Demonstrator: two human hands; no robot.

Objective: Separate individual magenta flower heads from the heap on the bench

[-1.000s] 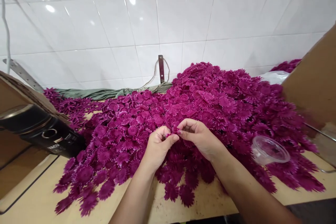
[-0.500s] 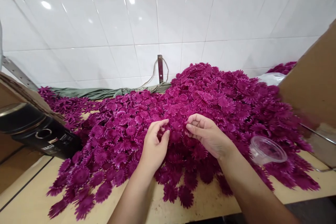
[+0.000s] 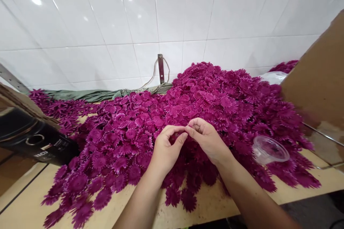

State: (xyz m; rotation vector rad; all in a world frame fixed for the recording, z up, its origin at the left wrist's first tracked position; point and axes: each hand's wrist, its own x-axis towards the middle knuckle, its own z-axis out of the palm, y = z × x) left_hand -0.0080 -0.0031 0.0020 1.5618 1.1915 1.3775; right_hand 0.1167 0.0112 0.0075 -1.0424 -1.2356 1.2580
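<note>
A wide heap of magenta artificial flower heads (image 3: 204, 93) spreads over the wooden table, piled highest right of the middle. Over the front of the heap, my left hand (image 3: 168, 145) has thumb and forefinger curled together. My right hand (image 3: 205, 137) meets it with its own thumb and forefinger pinched, and the fingertips of both hands touch. Whatever lies between the fingertips is too small or too hidden to make out. A clear plastic cup (image 3: 270, 150) rests tilted on the flowers to the right of my right hand.
A black vacuum bottle (image 3: 40, 137) leans at the left by a cardboard box (image 3: 27, 105). Another cardboard box (image 3: 317, 82) stands at the right. Green cloth (image 3: 88, 94) lies along the tiled wall, below a metal bracket (image 3: 161, 68). The table's front edge runs below my forearms.
My hands were apart and have come together at the fingertips, the left one moving right. The whole view has shifted slightly, with the surroundings now further left.
</note>
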